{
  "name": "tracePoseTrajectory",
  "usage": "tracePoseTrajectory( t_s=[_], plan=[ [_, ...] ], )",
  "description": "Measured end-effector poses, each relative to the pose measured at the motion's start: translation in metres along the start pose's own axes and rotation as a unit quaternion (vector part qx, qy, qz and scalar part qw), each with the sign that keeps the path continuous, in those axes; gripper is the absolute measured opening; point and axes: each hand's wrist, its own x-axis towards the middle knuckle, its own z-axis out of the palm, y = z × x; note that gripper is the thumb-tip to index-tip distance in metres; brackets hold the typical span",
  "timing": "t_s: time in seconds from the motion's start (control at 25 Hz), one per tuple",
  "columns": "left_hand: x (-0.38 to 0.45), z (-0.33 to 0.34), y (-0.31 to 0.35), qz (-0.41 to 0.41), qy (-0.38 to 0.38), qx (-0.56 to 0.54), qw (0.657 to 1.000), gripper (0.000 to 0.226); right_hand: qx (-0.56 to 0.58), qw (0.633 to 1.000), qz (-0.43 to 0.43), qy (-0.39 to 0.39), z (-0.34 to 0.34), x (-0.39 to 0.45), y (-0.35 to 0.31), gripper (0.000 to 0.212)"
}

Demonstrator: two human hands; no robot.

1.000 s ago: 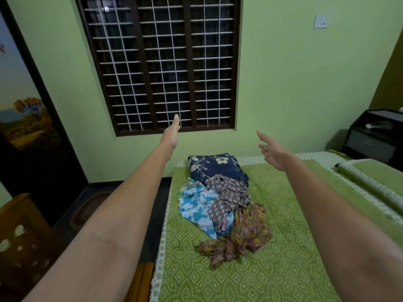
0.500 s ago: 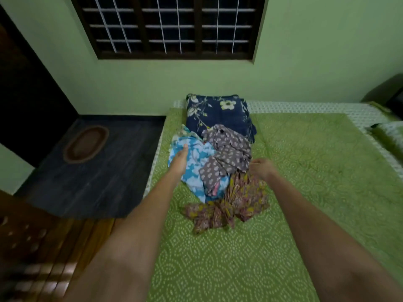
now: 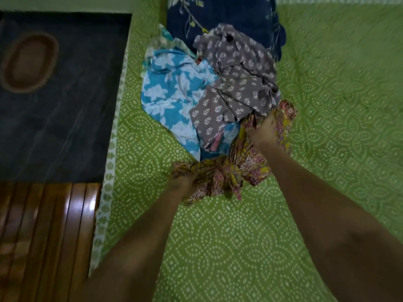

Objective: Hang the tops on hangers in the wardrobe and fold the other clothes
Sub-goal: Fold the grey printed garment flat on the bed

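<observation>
Gripping the maroon-and-yellow printed garment (image 3: pixel 231 171) with both hands, left hand (image 3: pixel 185 184) bunched into its near end, right hand (image 3: pixel 261 131) clenched on its far end under the grey printed garment (image 3: pixel 235 83), toward the left edge of the bed (image 3: pixel 327 127). Best lifted straight up and shaken loose, leaving grey and blue floral garment (image 3: pixel 172 92) undisturbed. Worth checking whether top or not before choosing hanger or fold.

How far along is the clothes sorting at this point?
Barely begun. Nothing looks folded or hung: the blue garment and grey garment lie crumpled on the bed. In hand: the left hand and right hand both grip the brown garment. All three pieces remain to do; no hangers or wardrobe in view.
</observation>
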Motion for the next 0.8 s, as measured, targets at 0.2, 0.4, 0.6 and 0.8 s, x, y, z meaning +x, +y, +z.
tracePoseTrajectory(
  t_s=[0.2,0.4,0.6,0.8],
  plan=[
    [0.017,-0.012,-0.012,0.036,0.061,0.006,0.997,0.042,0.173,0.984,0.041,0.034,0.003,0.057,-0.028,0.095],
    [-0.011,-0.058,0.017,0.010,0.180,0.127,0.975,0.040,-0.104,0.992,-0.004,-0.074,0.009,0.030,-0.038,0.034],
    [-0.062,-0.106,0.083,0.063,0.233,0.076,0.967,0.095,0.023,0.950,0.029,-0.309,-0.024,-0.057,-0.075,0.022],
    [-0.153,-0.176,0.132,0.065,0.348,0.075,0.932,0.047,0.061,0.936,-0.021,-0.346,-0.113,-0.150,-0.154,0.012]
  ],
)
